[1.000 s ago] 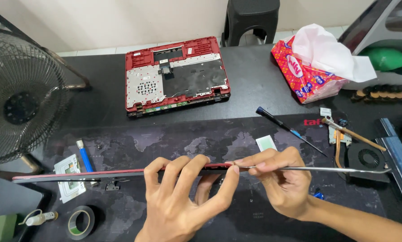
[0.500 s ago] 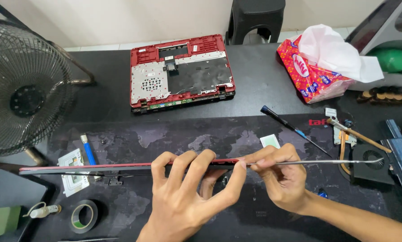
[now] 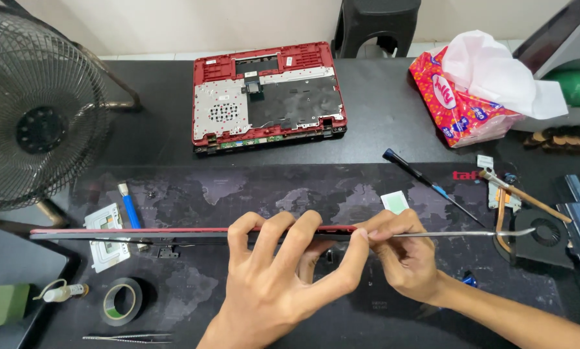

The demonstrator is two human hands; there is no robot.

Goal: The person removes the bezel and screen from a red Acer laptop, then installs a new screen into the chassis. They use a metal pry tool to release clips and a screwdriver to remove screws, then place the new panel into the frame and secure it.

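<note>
left hand (image 3: 277, 284): fingers curled over edge-on thin red-and-black laptop lid panel (image 3: 141, 234) | right hand (image 3: 409, 258): fingers pinching long thin metal pry tool (image 3: 471, 233) at panel's seam

Left hand (image 3: 274, 291): bare — no glove, ring or watch in view; 4 fingers and the thumb show, nails short and plain.
Left wrist: bare, cut off by the bottom edge of the view.
Right hand (image 3: 406, 258): bare, no ring or band; fingers and knuckles show.
Right forearm: bare as far as the lower right corner — no sleeve, cuff or strap visible.
Markings: none to be made out on either hand.
</note>
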